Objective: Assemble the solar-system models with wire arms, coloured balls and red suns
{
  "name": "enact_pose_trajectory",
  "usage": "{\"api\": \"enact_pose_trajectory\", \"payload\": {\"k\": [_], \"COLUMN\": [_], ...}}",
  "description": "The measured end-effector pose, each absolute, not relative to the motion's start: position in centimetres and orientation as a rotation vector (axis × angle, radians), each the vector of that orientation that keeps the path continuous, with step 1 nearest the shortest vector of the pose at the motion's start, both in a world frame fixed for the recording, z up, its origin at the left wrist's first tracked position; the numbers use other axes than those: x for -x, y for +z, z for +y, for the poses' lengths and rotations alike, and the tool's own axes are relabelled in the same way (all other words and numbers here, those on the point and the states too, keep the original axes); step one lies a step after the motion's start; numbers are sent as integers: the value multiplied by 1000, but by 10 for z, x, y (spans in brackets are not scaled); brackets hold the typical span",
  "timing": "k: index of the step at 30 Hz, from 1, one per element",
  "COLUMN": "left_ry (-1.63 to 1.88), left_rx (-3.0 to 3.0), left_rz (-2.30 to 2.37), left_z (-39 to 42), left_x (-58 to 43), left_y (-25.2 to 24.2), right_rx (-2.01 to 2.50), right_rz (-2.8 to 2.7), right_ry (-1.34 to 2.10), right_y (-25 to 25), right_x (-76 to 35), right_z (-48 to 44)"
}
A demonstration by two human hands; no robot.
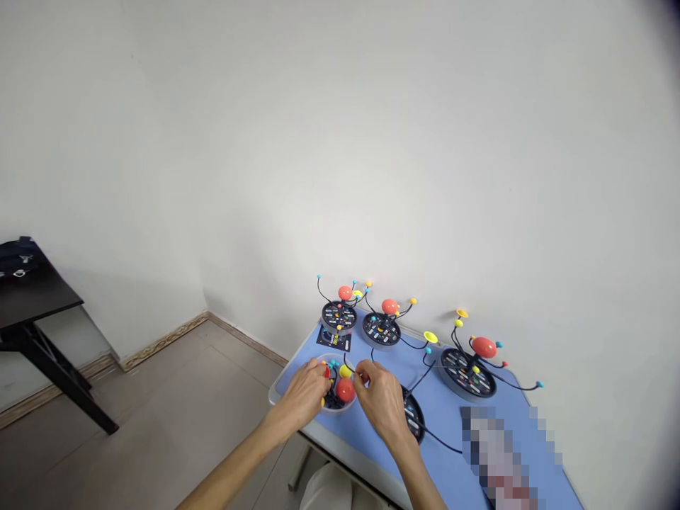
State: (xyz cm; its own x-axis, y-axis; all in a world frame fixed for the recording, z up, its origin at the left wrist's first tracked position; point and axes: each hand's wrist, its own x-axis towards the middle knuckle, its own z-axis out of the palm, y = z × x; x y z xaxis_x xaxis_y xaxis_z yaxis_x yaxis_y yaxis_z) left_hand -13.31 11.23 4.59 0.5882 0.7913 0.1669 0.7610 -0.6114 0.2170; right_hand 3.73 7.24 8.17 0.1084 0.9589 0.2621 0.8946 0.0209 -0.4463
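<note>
My left hand (307,388) reaches over the near-left rim of a clear plastic bowl (340,411), fingers bent down into it. A red piece (326,371) shows beside its fingertips; what they grip is partly hidden. In the bowl lie a red ball (345,390), a yellow ball (345,371), small blue balls (333,364) and black parts. My right hand (380,397) is at the bowl's right side, its thumb and forefinger pinched on a thin black curved rod (346,361). Partly behind that hand is a round black base (414,418) with black rods sticking out.
Three orrery models (340,317), (382,330), (467,374) with red balls stand along the back of the blue table (361,439). A dark printed card (333,338) lies by the left one. A pixelated patch (499,453) covers the right front. A black table (37,290) stands far left.
</note>
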Motion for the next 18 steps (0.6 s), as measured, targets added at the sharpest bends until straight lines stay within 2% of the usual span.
{"api": "enact_pose_trajectory", "payload": {"k": [10,18], "left_ry": [350,178], "left_rx": [-2752,-2800], "left_rz": [1237,1194], "left_z": [131,137], "left_x": [139,139], "left_y": [51,55], "right_rx": [1828,1749], "right_rz": [-1590,-1551], "right_ry": [196,279], "right_y": [71,65], "right_x": [-46,-48], "right_z": [65,62]}}
